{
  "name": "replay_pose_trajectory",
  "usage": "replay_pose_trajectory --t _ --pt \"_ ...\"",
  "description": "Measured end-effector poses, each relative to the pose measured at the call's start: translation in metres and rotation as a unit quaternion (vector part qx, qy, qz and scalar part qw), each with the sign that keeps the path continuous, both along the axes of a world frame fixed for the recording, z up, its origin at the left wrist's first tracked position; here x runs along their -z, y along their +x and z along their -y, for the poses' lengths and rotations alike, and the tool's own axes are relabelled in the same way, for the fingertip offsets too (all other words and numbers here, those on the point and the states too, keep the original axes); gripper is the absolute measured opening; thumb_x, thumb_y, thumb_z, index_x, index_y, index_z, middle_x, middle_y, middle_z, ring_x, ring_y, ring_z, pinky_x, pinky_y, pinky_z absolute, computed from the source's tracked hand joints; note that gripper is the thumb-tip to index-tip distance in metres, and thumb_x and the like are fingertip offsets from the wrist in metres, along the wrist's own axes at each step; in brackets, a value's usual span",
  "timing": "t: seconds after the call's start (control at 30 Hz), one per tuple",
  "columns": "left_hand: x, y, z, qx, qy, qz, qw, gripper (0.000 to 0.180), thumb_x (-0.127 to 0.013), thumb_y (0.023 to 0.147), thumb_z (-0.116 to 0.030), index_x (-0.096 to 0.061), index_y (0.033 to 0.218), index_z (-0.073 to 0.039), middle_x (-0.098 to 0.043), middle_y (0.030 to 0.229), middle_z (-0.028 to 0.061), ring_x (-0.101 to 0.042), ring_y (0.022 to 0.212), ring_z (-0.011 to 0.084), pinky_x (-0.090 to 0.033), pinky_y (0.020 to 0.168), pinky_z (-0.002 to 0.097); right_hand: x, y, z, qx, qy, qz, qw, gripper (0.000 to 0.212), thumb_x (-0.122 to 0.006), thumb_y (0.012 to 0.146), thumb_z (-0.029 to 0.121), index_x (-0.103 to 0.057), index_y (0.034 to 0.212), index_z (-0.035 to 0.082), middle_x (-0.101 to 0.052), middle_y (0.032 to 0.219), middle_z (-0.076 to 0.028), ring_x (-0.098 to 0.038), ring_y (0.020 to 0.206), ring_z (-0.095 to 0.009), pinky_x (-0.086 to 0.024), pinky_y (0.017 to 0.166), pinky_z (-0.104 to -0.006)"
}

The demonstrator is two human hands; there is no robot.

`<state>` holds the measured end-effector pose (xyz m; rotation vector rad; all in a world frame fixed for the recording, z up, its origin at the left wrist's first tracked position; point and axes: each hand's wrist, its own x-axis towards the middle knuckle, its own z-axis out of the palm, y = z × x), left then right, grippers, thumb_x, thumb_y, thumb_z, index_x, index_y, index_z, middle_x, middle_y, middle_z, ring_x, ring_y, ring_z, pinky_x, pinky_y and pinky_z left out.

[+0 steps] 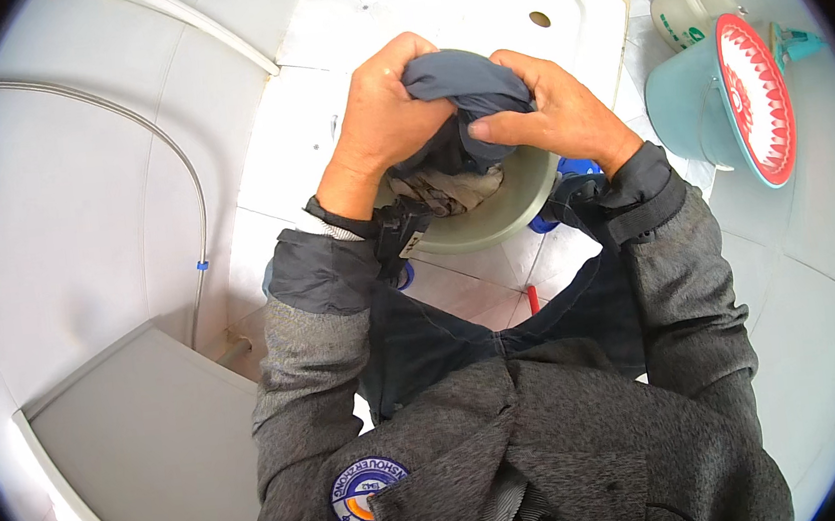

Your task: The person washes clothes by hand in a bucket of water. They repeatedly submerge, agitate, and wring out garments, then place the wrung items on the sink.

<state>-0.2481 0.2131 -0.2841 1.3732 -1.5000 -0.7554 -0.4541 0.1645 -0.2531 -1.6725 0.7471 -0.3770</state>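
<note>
A bunched dark grey-blue cloth [465, 77] hangs between my two hands over a pale green basin [465, 236]. My left hand [393, 107] is closed round its left side, and my right hand [559, 111] grips the right side with the thumb laid across the front. I cannot tell what kind of garment it is. Below it, inside the basin, lie a darker cloth and a crumpled beige patterned cloth [456, 191]. The far part of the basin is hidden by my hands and the cloth.
At the right stand a light blue bucket [679, 105], a red-and-white patterned basin [759, 102] leaning on it, and a white lidded tub [690, 13]. A white floor pan with a drain hole [540, 20] lies beyond. Left are a grey panel [145, 457] and a metal hose [193, 172].
</note>
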Motion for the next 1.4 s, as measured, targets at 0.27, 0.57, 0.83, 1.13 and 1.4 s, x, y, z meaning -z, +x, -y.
replay_pose_trajectory --t 0.27,0.57,0.83,1.13,1.4 --pt "-0.01 -0.009 0.0 0.037 -0.031 0.098 0.994 0.032 -0.073 0.071 0.006 -0.063 0.1 -0.005 -0.067 0.089 0.0016 -0.065 0.081 0.0126 -0.052 0.071 0.0257 -0.005 -0.001 0.008 -0.069 0.102 -0.075 0.99 0.043 -0.074 0.085 0.035 -0.068 0.113 0.003 -0.07 0.099 -0.007 -0.063 0.094 -0.015 -0.048 0.087 -0.0299" --pt "-0.014 -0.008 0.006 0.036 0.002 0.013 0.999 0.043 -0.083 0.076 -0.008 -0.062 0.113 -0.007 -0.069 0.1 0.0047 -0.065 0.091 0.0148 -0.053 0.08 0.0285 -0.009 0.004 0.003 0.049 -0.066 0.002 0.997 0.028 -0.07 0.086 0.015 -0.069 0.111 0.003 -0.072 0.091 -0.006 -0.064 0.082 -0.014 -0.051 0.079 -0.0309" --pt "0.003 0.003 0.007 -0.028 0.035 0.147 0.988 0.047 -0.085 0.074 -0.018 -0.062 0.114 -0.008 -0.069 0.097 0.009 -0.067 0.093 0.0232 -0.053 0.08 0.0321 -0.01 -0.01 0.016 0.129 0.001 0.118 0.985 0.025 -0.063 0.085 0.008 -0.069 0.107 -0.002 -0.07 0.093 -0.002 -0.061 0.083 -0.009 -0.05 0.078 -0.0249" --pt "0.011 0.027 0.007 -0.142 -0.005 0.255 0.956 0.013 -0.072 0.086 -0.017 -0.067 0.091 -0.007 -0.066 0.068 0.0102 -0.067 0.066 0.0237 -0.051 0.061 0.0337 -0.017 -0.018 0.009 0.162 -0.039 0.136 0.977 0.026 -0.062 0.082 0.005 -0.069 0.106 -0.004 -0.068 0.091 -0.002 -0.06 0.082 -0.009 -0.048 0.076 -0.0237" --pt "0.005 0.033 0.005 -0.12 -0.05 -0.121 0.984 0.012 -0.063 0.096 -0.01 -0.065 0.094 0.001 -0.064 0.084 -0.0027 -0.056 0.078 0.0045 -0.046 0.07 0.0215 -0.014 -0.018 0.015 0.239 -0.046 0.137 0.96 0.023 -0.064 0.083 0.006 -0.07 0.104 -0.003 -0.069 0.09 -0.001 -0.06 0.081 -0.009 -0.048 0.075 -0.0226"
